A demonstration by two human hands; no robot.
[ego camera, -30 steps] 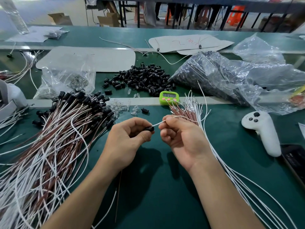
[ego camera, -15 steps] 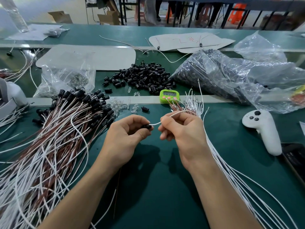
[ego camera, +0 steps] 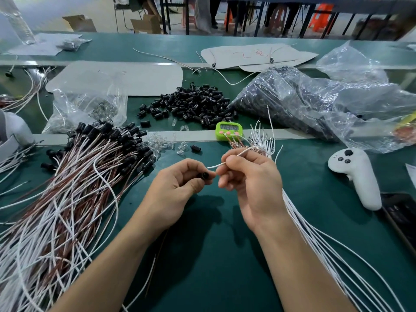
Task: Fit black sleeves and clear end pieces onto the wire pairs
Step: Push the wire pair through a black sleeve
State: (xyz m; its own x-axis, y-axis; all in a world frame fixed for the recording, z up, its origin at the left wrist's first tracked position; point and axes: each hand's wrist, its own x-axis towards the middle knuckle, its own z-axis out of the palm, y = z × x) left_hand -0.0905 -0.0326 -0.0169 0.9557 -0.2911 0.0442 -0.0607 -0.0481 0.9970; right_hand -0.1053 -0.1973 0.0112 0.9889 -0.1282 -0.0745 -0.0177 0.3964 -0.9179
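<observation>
Green workbench (ego camera: 213,255); beyond it, pale floor (ego camera: 45,10), cardboard boxes (ego camera: 146,24) (two, open), dark table legs (ego camera: 165,18).

white card (ego camera: 258,55): red handwritten marks, illegible | green timer (ego camera: 229,131): display digits blurred, unreadable

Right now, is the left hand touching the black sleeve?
Touching. Head view: the left hand pinches the black sleeve between thumb and fingertips, while the right hand pinches the white wire.
</observation>
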